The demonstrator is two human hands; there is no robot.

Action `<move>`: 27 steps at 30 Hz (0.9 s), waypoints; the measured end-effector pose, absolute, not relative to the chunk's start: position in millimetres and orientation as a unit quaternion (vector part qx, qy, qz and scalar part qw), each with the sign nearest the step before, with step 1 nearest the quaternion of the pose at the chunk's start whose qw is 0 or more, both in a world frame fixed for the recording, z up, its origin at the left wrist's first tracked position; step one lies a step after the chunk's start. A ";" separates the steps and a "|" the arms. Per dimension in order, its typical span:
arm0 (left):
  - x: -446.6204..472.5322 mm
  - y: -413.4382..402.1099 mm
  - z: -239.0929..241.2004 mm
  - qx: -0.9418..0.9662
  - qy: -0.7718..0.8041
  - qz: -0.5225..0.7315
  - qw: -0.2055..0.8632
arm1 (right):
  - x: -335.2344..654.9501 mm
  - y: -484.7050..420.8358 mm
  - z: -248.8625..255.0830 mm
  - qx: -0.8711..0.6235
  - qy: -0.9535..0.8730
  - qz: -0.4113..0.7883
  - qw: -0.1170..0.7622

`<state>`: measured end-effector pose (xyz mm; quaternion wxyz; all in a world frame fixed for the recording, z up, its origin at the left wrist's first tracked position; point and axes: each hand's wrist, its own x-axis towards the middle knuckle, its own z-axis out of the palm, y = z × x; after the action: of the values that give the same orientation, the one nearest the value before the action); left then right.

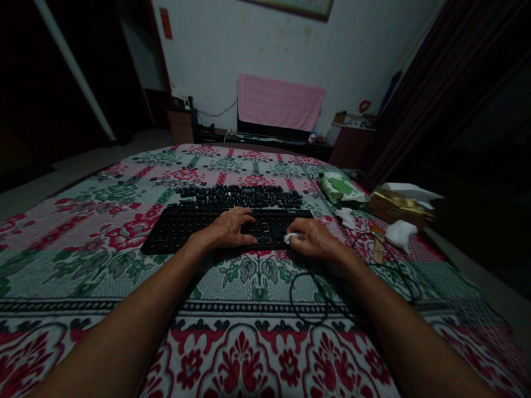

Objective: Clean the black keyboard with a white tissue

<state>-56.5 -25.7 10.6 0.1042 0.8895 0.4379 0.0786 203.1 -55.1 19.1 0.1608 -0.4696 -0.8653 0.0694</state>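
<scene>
A black keyboard frame (178, 229), its keycaps taken off, lies on the flowered bedspread (124, 221). Behind it sits a heap of loose black keycaps (240, 196). My left hand (232, 228) rests flat on the middle of the frame with fingers spread. My right hand (311, 239) is closed on a small white wipe (290, 237) pressed against the frame's right part. The keyboard's black cable (307, 298) loops on the cloth under my right forearm.
A green wipes packet (342, 188), crumpled white tissues (400, 232), a gold box (394, 205) and a small brown stick (378, 251) lie at the right edge. Beyond the bed stands a screen under a pink cloth (280, 102) against the wall.
</scene>
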 end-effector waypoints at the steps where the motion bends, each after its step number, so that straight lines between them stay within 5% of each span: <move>1: -56.5 -25.8 10.7 0.890 0.437 0.079 0.103 | 203.6 -55.1 19.5 -0.477 -0.860 0.069 0.167; 27: -57.3 -23.9 5.7 0.890 0.432 0.102 0.104 | 196.5 -54.9 4.0 -0.476 -0.853 -0.003 0.216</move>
<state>-57.3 -23.9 5.7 0.1042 0.8899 0.4323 0.1019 196.5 -54.9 4.0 0.2156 -0.4760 -0.8526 -0.0032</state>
